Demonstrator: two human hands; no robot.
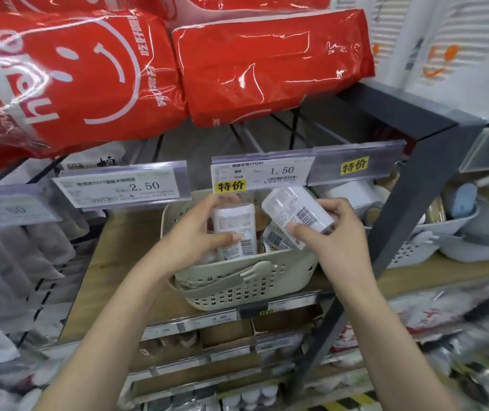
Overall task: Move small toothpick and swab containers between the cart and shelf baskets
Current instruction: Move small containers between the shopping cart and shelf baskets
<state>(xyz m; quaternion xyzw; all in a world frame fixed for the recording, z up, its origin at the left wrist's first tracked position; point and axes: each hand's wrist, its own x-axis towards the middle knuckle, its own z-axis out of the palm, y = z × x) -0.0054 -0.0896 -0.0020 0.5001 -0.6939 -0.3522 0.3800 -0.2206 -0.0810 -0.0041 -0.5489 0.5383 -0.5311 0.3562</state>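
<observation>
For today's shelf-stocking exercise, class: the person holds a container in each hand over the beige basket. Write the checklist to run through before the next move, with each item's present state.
1. Left hand grips its upright white container firmly: ok.
2. Right hand holds the tilted clear container securely: ok.
3. Both containers are over the beige basket: ok.
4. Basket has free room inside: cannot tell, hands hide most of it.
5. Basket sits fully on the wooden shelf: ok.
6. Price tag 1.50 matches these containers: cannot tell.
</observation>
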